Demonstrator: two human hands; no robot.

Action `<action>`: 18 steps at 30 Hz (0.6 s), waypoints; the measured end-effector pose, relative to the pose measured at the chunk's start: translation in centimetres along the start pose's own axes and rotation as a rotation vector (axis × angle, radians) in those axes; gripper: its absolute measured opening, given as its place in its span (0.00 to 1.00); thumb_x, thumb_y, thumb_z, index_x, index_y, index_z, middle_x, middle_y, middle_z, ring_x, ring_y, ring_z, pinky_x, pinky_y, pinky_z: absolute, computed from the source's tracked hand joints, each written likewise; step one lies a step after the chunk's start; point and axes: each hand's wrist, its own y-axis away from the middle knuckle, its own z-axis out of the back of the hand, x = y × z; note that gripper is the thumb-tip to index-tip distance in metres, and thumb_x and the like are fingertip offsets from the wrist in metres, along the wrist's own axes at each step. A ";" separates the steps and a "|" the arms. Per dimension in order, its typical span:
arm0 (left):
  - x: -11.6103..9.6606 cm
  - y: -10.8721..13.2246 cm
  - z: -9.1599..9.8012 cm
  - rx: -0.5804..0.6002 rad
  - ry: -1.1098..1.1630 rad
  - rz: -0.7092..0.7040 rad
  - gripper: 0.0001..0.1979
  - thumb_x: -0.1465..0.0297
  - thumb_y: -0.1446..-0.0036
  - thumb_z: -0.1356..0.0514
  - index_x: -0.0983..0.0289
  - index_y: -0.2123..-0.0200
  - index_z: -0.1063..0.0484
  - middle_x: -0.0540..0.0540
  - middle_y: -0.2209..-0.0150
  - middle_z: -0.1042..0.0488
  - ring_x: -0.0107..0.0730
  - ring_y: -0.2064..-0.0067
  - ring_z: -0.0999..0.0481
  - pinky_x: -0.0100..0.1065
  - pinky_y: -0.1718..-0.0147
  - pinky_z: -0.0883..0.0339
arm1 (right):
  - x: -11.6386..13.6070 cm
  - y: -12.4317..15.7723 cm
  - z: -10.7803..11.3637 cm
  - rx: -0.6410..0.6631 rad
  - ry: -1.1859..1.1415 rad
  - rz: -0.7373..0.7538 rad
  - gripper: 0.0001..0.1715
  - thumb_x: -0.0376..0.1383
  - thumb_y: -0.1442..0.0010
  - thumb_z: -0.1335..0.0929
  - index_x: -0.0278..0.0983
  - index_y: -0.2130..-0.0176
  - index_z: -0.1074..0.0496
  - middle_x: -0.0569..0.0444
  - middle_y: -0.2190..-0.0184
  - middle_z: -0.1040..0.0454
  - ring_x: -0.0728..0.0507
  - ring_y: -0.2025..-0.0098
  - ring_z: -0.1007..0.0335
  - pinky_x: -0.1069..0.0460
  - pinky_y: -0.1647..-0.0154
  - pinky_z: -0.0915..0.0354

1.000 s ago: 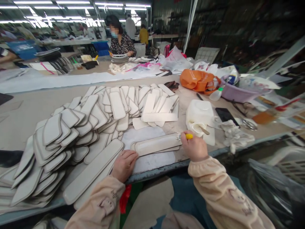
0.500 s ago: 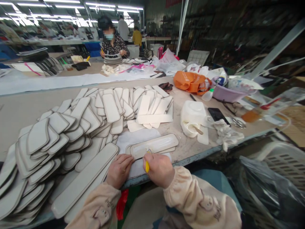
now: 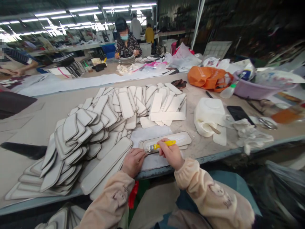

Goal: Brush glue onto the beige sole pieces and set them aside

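My right hand (image 3: 171,153) is closed around a yellow-handled brush (image 3: 164,145). The brush's bristles, smeared with white paste, touch the left end of a long white rounded panel (image 3: 175,139). Wet, shiny paste coats part of that panel's face. Beneath it another panel shows along the edges, and both lie on a white sheet (image 3: 154,161) at the table's front edge. Fingers bent and close together, my left hand (image 3: 134,161) holds the panel's left end; its fingertips are partly hidden. A wide heap of similar panels (image 3: 78,127) spreads to the left and behind.
A cut-open white jug (image 3: 209,109) with a stick in its paste stands to the right. Behind it are an orange bag (image 3: 207,77) and a purple basin (image 3: 257,89). A phone (image 3: 240,115) lies by crumpled cloth (image 3: 251,132). Across the table a masked co-worker (image 3: 128,44) handles stacked pieces.
The brush has swung from upright to nearly flat and moved to the panel's left end. My left hand stays at that end. The camera view has turned left.
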 end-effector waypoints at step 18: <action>0.2 -0.1 -0.1 -0.032 -0.005 -0.040 0.04 0.72 0.43 0.39 0.62 0.65 0.23 0.54 0.64 0.21 0.33 0.63 0.24 0.36 0.61 0.30 | 2.3 0.4 12.3 -0.573 0.951 0.145 0.20 0.45 0.36 0.42 0.37 0.62 0.26 0.53 0.78 0.27 0.44 0.75 0.33 0.52 0.72 0.46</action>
